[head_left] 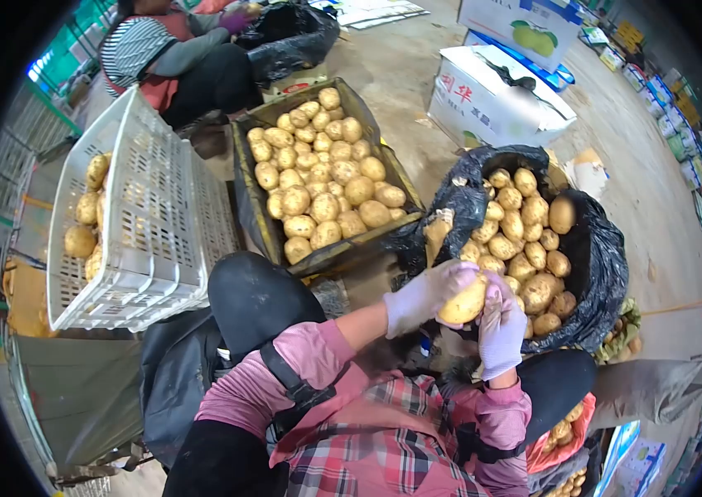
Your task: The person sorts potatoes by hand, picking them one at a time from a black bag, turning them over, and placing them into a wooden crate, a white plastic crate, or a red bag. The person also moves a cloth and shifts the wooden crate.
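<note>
A yellow potato [463, 301] is held up in front of my body between both hands. My left hand [424, 296], in a pale lilac glove, is closed round its left and upper side. My right hand [501, 325], gloved alike, grips the potato's right side with bent fingers; part of the grip is hidden. Just beyond the hands stands a box lined with black plastic [607, 269], holding many potatoes [525, 236]. Farther left, a dark-lined crate [264, 219] is heaped with potatoes [318, 178].
On the left stands a white perforated plastic crate [156, 224] with potatoes inside. White cartons [483, 95] are at the upper right. Another person [193, 66] sits at the upper left by a black bag [289, 45]. A red bag [587, 414] of potatoes lies beside my right leg.
</note>
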Demonstrator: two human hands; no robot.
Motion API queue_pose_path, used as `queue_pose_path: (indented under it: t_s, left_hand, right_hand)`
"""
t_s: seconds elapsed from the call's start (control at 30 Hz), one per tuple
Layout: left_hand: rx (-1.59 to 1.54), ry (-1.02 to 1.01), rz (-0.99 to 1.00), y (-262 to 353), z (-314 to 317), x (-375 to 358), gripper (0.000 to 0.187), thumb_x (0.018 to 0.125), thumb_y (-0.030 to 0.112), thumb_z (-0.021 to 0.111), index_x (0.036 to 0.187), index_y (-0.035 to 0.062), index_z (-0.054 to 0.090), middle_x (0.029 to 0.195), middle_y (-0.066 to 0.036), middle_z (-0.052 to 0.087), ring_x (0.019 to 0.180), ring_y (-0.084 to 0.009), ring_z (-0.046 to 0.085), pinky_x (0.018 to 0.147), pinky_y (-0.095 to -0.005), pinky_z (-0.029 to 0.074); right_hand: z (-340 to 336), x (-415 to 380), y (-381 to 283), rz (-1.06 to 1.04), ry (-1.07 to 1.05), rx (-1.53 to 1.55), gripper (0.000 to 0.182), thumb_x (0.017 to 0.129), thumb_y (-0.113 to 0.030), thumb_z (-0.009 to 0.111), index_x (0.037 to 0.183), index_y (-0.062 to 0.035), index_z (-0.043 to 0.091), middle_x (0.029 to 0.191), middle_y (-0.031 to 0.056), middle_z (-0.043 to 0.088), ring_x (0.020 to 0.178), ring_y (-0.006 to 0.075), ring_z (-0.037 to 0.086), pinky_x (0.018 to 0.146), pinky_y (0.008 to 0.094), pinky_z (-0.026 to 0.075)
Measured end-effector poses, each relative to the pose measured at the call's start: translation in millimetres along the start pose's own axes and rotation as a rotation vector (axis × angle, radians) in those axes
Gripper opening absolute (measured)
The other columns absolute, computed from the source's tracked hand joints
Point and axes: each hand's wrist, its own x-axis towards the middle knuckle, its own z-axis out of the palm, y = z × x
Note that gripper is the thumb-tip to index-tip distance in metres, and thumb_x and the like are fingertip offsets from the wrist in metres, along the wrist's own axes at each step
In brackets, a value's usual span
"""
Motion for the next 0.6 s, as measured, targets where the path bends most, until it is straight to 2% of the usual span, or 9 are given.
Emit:
queue_pose_path:
  t_s: [0.03,0.17,0.2,0.23,0.3,0.37,0.43,0.57,0.6]
  left_hand:
    - [-0.193,0.018,-0.155,6.7,0.1,-2.3,0.051,0.095,0.036,0.063,0.133,0.005,0.051,0.118,-0.009,0.063,0.105,-0.0165,0.064,0.092,-0.0302,0.051]
    - [-0.537,0.333,-0.537,46.3,-37.5,0.5,0.043,0.101,0.045,0.052,0.129,0.0121,0.051,0.115,-0.008,0.062,0.095,-0.0223,0.066,0.075,-0.0343,0.057]
    - [-0.587,0.388,-0.553,32.5,-65.1,6.4,0.04,0.102,0.047,0.049,0.126,0.0148,0.052,0.113,-0.007,0.062,0.091,-0.0225,0.065,0.067,-0.0341,0.056]
    - [-0.635,0.44,-0.564,11.5,-96.8,15.4,0.038,0.102,0.049,0.045,0.123,0.0174,0.053,0.112,-0.006,0.062,0.088,-0.0227,0.065,0.06,-0.0339,0.056]
    - [-0.492,0.85,-0.538,-7.0,-138.1,34.9,0.036,0.103,0.046,0.044,0.124,0.0183,0.052,0.114,-0.006,0.061,0.084,-0.0251,0.066,0.056,-0.0352,0.057]
    - [-0.398,1.049,-0.582,-41.7,-193.7,43.3,0.041,0.102,0.045,0.045,0.133,0.0171,0.046,0.125,-0.013,0.057,0.092,-0.0317,0.065,0.06,-0.0396,0.06]
    - [-0.244,1.25,-0.539,-68.1,-233.1,46.2,0.044,0.103,0.048,0.041,0.136,0.0198,0.045,0.137,-0.012,0.049,0.103,-0.0341,0.06,0.065,-0.043,0.059]
    - [-0.09,1.282,-0.453,-110.5,-323.0,45.5,0.048,0.103,0.049,0.039,0.142,0.0216,0.043,0.139,-0.012,0.05,0.114,-0.0325,0.053,0.079,-0.0428,0.056]
    - [0.444,1.225,-0.453,-122.4,-342.8,40.7,0.051,0.102,0.05,0.041,0.139,0.0157,0.047,0.134,-0.016,0.056,0.111,-0.0339,0.059,0.093,-0.0417,0.052]
  right_hand:
    - [3.1,3.3,2.6,-0.01,-0.013,-0.006,0.036,0.106,-0.028,0.05,0.124,0.0007,0.061,0.082,-0.0005,0.06,0.063,0.0039,0.049,0.055,0.0188,0.04]
    - [13.2,5.3,7.3,-0.073,0.04,0.006,0.03,0.102,-0.015,0.054,0.127,0.0016,0.058,0.101,0.0079,0.064,0.087,0.0116,0.061,0.076,0.0242,0.049]
    - [12.3,7.4,24.4,-0.112,0.061,-0.173,0.044,0.095,-0.017,0.062,0.135,-0.0006,0.053,0.117,0.0201,0.063,0.101,0.0298,0.064,0.09,0.0405,0.05]
    - [11.0,7.2,36.6,-0.155,0.058,-0.312,0.046,0.095,-0.02,0.062,0.136,-0.0011,0.052,0.119,0.0211,0.061,0.103,0.0333,0.062,0.092,0.0431,0.048]
    - [9.4,4.4,58.8,-0.246,0.059,-0.588,0.051,0.095,-0.025,0.061,0.138,-0.0021,0.05,0.122,0.0229,0.059,0.108,0.0403,0.059,0.096,0.0483,0.046]
    - [14.3,-5.5,87.0,-0.04,-0.099,-0.636,0.051,0.096,-0.035,0.058,0.135,-0.0027,0.052,0.123,0.0243,0.059,0.108,0.0431,0.058,0.093,0.0495,0.046]
    - [17.7,-1.2,75.5,-0.063,-0.131,-0.632,0.049,0.096,-0.037,0.056,0.13,-0.0029,0.057,0.115,0.0231,0.064,0.103,0.042,0.061,0.09,0.0488,0.048]
    - [21.0,0.7,75.2,0.026,-0.139,-0.69,0.045,0.093,-0.039,0.058,0.122,-0.0052,0.064,0.105,0.0203,0.068,0.091,0.0387,0.065,0.082,0.0483,0.05]
    - [22.5,1.9,76.3,0.017,-0.126,-0.703,0.045,0.092,-0.04,0.059,0.12,-0.0054,0.065,0.1,0.0181,0.069,0.087,0.0372,0.066,0.078,0.048,0.05]
